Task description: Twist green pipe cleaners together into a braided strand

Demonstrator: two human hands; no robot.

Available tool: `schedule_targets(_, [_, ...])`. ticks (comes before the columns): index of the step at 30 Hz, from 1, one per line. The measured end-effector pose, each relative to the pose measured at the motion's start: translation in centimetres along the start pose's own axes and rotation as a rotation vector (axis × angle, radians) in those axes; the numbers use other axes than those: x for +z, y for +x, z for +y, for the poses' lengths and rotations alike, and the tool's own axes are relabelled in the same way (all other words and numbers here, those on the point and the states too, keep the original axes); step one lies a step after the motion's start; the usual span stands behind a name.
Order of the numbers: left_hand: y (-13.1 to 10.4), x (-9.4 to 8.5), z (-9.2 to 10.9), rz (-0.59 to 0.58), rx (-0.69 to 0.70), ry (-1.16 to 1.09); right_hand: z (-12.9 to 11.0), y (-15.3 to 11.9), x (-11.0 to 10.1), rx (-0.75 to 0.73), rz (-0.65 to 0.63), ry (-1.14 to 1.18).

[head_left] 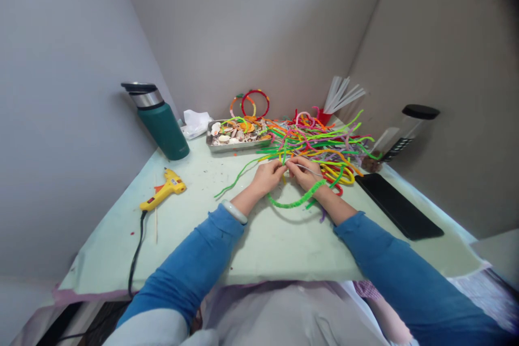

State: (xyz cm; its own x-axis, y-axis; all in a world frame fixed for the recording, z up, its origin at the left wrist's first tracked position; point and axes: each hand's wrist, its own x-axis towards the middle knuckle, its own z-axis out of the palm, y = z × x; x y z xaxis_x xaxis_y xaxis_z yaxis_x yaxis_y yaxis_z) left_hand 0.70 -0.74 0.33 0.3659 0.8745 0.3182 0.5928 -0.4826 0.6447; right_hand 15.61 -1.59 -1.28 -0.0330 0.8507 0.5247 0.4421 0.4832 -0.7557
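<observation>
My left hand (269,175) and my right hand (305,173) meet near the middle of the table, fingertips pinched almost together. Between them they hold pipe cleaners. A thick green fuzzy strip (292,204) curves below the hands, its right end lying over my right wrist. Thin green and yellow stems stick up at the fingertips, and a thin pale strand runs across my right hand. Just behind spreads a pile of colourful pipe cleaners (316,138). One long green stem (235,181) trails left of my left hand.
Behind stand a metal tray of shells (239,146) and two rings (255,92). At left are a green bottle (164,130) and a yellow glue gun (164,190) with its cord. At right lie a black phone (399,206) and a clear bottle (405,132). White strips (340,97) stand in a red cup.
</observation>
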Motion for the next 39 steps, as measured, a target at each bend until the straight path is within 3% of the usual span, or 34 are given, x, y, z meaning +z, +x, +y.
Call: schedule_targets(39, [0.02,0.16,-0.36,-0.046,-0.027,0.066,0.25,0.10,-0.09,-0.016,-0.057,-0.043])
